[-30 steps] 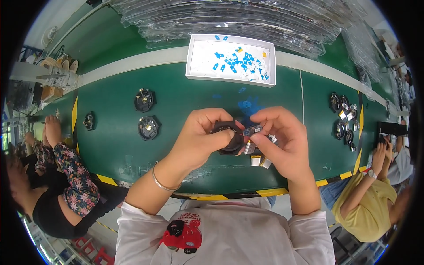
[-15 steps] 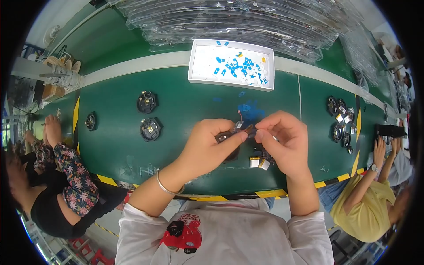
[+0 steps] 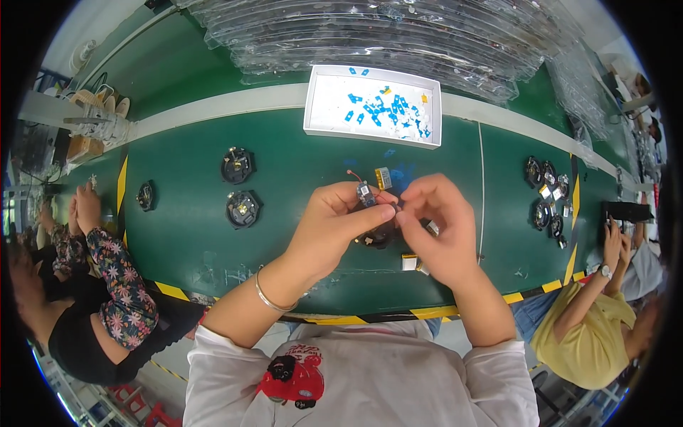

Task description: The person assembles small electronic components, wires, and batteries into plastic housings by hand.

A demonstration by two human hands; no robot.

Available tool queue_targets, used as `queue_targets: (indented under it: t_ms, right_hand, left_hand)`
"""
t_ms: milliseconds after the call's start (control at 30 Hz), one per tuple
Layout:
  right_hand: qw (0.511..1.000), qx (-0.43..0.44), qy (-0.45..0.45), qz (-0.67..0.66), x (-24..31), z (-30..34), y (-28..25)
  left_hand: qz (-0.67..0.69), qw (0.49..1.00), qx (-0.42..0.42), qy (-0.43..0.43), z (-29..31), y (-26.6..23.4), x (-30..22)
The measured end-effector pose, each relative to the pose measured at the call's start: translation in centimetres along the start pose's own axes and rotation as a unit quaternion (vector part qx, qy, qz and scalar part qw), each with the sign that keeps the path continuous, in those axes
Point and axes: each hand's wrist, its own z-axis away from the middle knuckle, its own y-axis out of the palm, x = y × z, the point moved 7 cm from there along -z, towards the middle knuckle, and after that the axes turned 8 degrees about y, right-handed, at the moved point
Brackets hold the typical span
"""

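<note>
My left hand (image 3: 326,222) pinches a small dark circuit board (image 3: 366,193) between thumb and fingers. Thin red wires run from the board, and a small silver battery with a yellow end (image 3: 383,178) stands just beyond the fingertips. Close against it, my right hand (image 3: 445,226) has thumb and forefinger pressed together at the board's near end; whatever lies between them is too small to make out. Partly hidden under both hands is a black round housing (image 3: 376,239) on the table. More silver batteries (image 3: 409,262) lie beneath my right hand.
A white box (image 3: 311,107) of small blue pieces stands at the back. Black round housings with parts inside (image 3: 243,208) sit on the green table to the left. Another group of housings and batteries (image 3: 541,213) lies at the right. Co-workers sit on both sides.
The circuit board and battery have come into clearer view above my left fingers. My right hand has shifted slightly left, its fingertips meeting the left ones.
</note>
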Motion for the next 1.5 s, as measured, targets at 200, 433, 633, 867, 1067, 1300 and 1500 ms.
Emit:
queue_targets:
  t_ms: [200, 433, 633, 867, 1067, 1300, 1500]
  right_hand:
    - [0.942, -0.062, -0.239, 0.229, 3.1, 0.7, 0.9]
    - [0.964, -0.053, -0.147, 0.216, 2.7, 0.3, -0.3]
    - [0.914, -0.063, -0.075, 0.393, -0.4, -2.0, -3.3]
    - [0.959, -0.114, -0.042, 0.257, 1.6, -1.1, -5.2]
    - [0.960, 0.110, 0.184, -0.183, -2.1, -0.2, 0.2]
    - [0.892, 0.136, 0.253, -0.349, -3.2, 0.0, 1.3]
    - [0.964, 0.022, 0.143, -0.221, -2.4, -0.4, -1.1]
  left_hand:
    - [0.062, 0.996, -0.024, -0.052, -0.1, -0.7, 0.6]
    - [0.051, 0.996, 0.009, -0.075, -0.1, -0.1, 0.6]
    - [0.024, 0.998, 0.037, -0.046, -0.2, 0.0, 0.1]
    - [0.076, 0.995, -0.008, -0.057, 0.0, -0.2, -0.1]
    - [0.105, 0.992, 0.021, -0.065, 0.3, 0.7, 0.3]
    - [0.008, 0.999, 0.040, -0.014, 0.1, 0.6, 0.0]
    - [-0.058, 0.997, 0.027, -0.049, 0.3, 1.2, -1.1]
